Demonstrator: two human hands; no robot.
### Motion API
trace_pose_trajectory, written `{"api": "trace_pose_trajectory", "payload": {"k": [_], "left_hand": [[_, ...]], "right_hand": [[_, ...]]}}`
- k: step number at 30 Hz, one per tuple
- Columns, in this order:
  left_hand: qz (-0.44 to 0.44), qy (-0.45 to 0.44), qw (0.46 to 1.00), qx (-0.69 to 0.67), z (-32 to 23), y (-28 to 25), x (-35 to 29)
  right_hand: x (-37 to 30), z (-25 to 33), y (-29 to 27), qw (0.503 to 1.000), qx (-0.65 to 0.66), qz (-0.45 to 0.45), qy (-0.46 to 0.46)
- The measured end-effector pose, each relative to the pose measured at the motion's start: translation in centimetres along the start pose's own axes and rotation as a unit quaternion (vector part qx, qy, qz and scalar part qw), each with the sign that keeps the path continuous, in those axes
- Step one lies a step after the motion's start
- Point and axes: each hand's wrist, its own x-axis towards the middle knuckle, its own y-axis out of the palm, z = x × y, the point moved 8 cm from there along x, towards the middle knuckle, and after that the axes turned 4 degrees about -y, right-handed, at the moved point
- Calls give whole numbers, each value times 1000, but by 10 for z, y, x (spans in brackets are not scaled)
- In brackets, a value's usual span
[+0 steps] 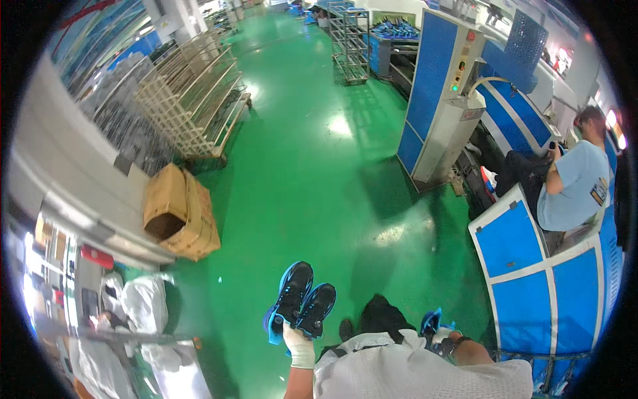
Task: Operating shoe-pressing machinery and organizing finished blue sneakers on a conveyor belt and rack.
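My left hand (299,346), in a pale glove, is closed on a pair of black sneakers (292,292) with blue edges. They are held side by side out in front of me, above the green floor, toes pointing away. Low on my right, my right hand (441,338) is partly hidden by my white shirt. Its fingers are closed around another blue and black shoe (430,322); whether it holds a second one I cannot tell.
A cardboard box (179,213) and wheeled racks (193,100) stand on the left. On the right are a tall blue machine cabinet (428,86), blue panels (522,286) and a seated person (575,179). White bags (145,304) lie lower left; another rack (349,46) stands far ahead.
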Motion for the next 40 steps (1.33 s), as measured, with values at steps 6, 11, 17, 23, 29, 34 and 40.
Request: {"api": "trace_pose_trajectory", "payload": {"k": [6,11,17,23,29,34,40], "left_hand": [[-3,19,989,146,-21,151,201],[-32,-5,989,143,-14,315,339],[107,-48,992,56,-14,522,489],[94,-94,989,71,-6,664,673],[71,-71,979,175,7,787,868],[158,-153,957,188,33,969,964],[125,-140,917,353,108,1127,1076]], "right_hand": [[170,56,-58,998,-2,68,6],[373,118,-253,993,6,114,-3],[557,255,-573,989,-24,-124,-71],[732,310,-783,979,-8,-196,-49],[842,273,-811,985,56,-139,80],[877,224,-795,979,113,-22,167],[996,155,-744,951,176,60,247]]}}
